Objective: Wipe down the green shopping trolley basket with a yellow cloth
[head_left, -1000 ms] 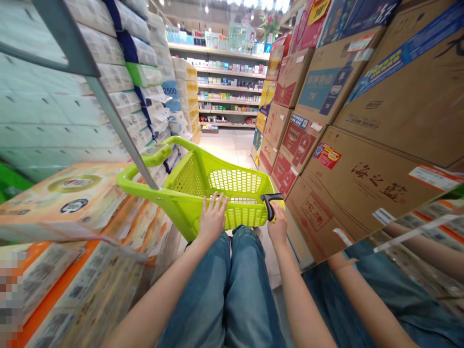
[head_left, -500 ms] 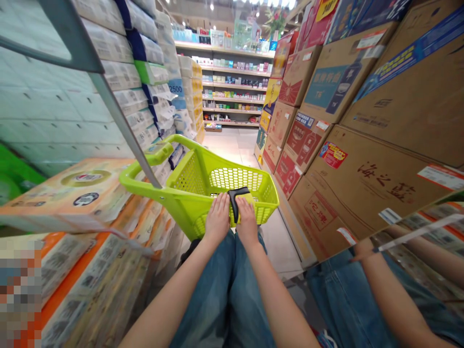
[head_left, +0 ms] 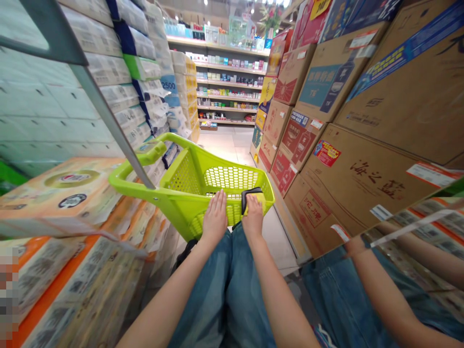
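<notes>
A lime-green shopping basket cart (head_left: 177, 193) with perforated walls stands just in front of my knees. My left hand (head_left: 215, 215) lies against its near side, fingers stretched out and close together, with nothing in them. In my right hand (head_left: 253, 217) is a yellow-and-black cloth (head_left: 249, 194), pressed against the near rim towards the basket's right end. My fingers cover part of the cloth. A grey metal handle bar (head_left: 108, 121) rises from the basket's left end.
Stacked cartons (head_left: 362, 179) line the right side, beside a mirror-like surface (head_left: 409, 251) reflecting my arm. Packs of tissue (head_left: 101, 72) and an orange-white pack (head_left: 61, 193) are piled on the left. Shelves of small goods (head_left: 232, 82) stand beyond the tiled aisle.
My right hand and the cloth have slid right along the basket's near rim, away from my left hand. My left hand stays flat on the side. The view has shifted slightly.
</notes>
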